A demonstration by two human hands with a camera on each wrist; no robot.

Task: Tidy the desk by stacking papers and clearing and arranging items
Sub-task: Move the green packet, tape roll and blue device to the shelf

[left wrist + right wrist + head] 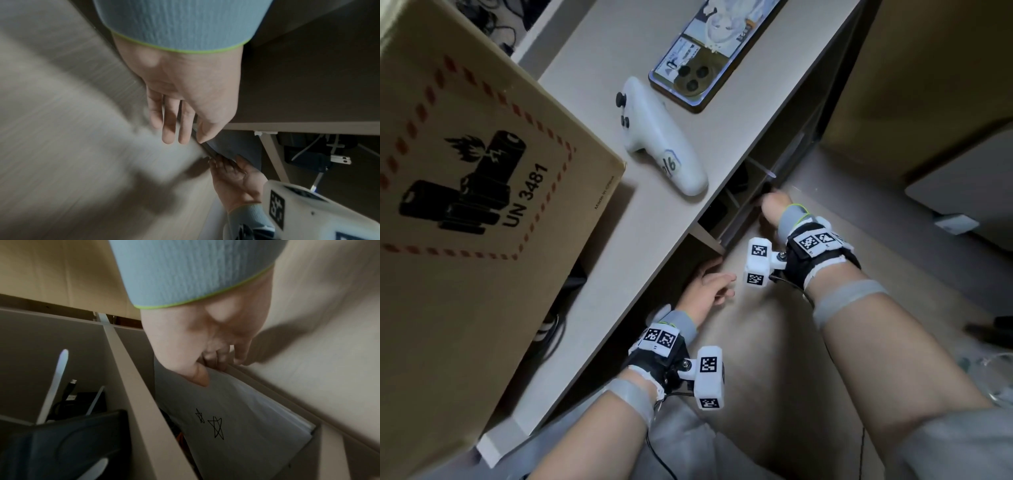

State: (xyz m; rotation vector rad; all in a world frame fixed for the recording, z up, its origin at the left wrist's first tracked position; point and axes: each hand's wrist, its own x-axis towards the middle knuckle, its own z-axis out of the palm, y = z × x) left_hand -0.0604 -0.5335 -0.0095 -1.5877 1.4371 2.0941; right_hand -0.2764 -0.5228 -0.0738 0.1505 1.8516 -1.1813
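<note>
A stack of white papers (236,418), the top sheet marked with two hand-drawn stars, stands slanted inside the right compartment of an open drawer (287,394) under the desk (592,274). My right hand (211,373) holds the stack's upper edge, thumb on the front sheet and fingers curled behind it. In the head view the right hand (774,209) sits at the drawer (726,219), its fingers hidden. My left hand (709,291) hangs lower, below the desk edge. In its wrist view the left hand (185,139) has straight fingers, tips at the drawer's front edge, holding nothing.
On the desk lie a white controller (657,137) and a phone (709,51). A large cardboard box (465,171) fills the left side. A divider (131,369) separates the papers from a compartment with dark items and cables (68,402).
</note>
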